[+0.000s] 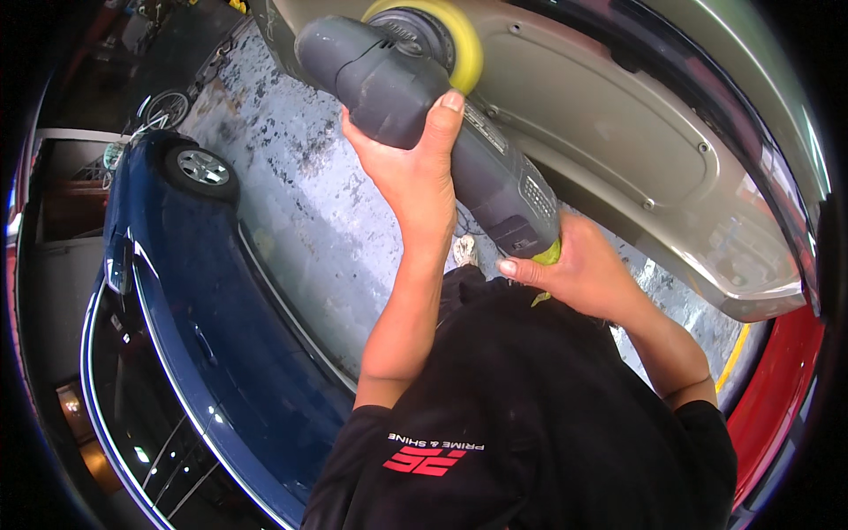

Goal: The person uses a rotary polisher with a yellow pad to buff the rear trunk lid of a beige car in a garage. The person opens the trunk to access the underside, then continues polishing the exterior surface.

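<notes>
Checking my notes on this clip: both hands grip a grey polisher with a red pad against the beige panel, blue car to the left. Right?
Not quite: the head view shows a yellow pad, not red. Both hands, left and right, grip the grey polisher against the beige panel, blue car left.

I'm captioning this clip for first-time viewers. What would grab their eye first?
The grey polishing machine at top centre, gripped by the left hand at its head and the right hand at its rear. Its yellow foam pad presses against a beige car panel. A dark blue car fills the left side.
</notes>
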`<move>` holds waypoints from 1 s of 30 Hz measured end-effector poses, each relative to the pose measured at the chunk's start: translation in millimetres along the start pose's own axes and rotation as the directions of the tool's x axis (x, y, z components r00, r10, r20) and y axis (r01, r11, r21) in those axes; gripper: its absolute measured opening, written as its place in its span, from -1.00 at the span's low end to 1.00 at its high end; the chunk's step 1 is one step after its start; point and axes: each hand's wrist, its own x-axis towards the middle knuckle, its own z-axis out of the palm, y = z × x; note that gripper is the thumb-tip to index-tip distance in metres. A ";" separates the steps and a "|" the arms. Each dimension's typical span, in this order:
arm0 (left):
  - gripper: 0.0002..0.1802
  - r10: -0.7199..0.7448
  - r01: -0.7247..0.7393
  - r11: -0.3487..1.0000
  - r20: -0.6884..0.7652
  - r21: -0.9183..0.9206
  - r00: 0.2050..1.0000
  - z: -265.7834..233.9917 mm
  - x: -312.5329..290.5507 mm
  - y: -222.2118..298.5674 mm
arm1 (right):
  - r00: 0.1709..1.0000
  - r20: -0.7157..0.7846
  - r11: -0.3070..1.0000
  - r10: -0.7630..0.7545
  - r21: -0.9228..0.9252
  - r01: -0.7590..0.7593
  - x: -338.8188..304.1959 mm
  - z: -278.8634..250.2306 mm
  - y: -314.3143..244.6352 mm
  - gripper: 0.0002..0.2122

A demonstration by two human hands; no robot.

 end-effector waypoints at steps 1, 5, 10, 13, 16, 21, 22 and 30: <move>0.01 0.011 -0.011 1.000 0.026 0.014 1.000 0.9 3.6 -0.4 | 0.999 -0.030 0.999 -0.043 0.004 0.043 0.7 3.5 1.4 -0.45; 0.06 0.029 -0.031 0.999 0.082 0.024 0.996 9.2 10.5 3.8 | 1.000 -0.025 0.995 -0.014 0.103 0.016 2.2 3.4 -2.0 -0.44; 0.09 -0.011 0.011 1.000 0.005 0.013 1.000 2.7 2.5 3.5 | 1.000 0.018 1.000 0.014 0.021 -0.015 8.1 2.6 2.8 -0.48; 0.10 -0.052 0.048 0.997 0.072 0.058 0.996 3.3 7.8 9.5 | 0.999 -0.026 1.000 -0.024 0.008 0.025 8.1 10.8 10.1 -0.53; 0.12 0.031 -0.041 0.994 0.096 0.102 0.995 1.8 5.5 2.2 | 1.000 0.004 0.997 0.022 0.077 -0.022 -0.4 9.4 3.6 -0.55; 0.14 0.045 -0.059 0.990 0.112 0.129 0.993 3.9 -6.4 -0.2 | 0.999 -0.024 0.999 0.024 0.049 -0.023 -11.4 8.4 9.4 -0.52; 0.13 0.066 -0.081 0.987 0.106 0.139 0.992 2.6 -2.5 -4.3 | 0.999 -0.035 0.999 0.003 0.044 -0.001 -11.4 7.9 10.6 -0.52; 0.13 0.044 -0.060 0.986 0.104 0.157 0.994 10.8 -0.3 10.6 | 1.000 -0.017 0.996 -0.004 0.087 0.006 -5.4 6.3 8.4 -0.55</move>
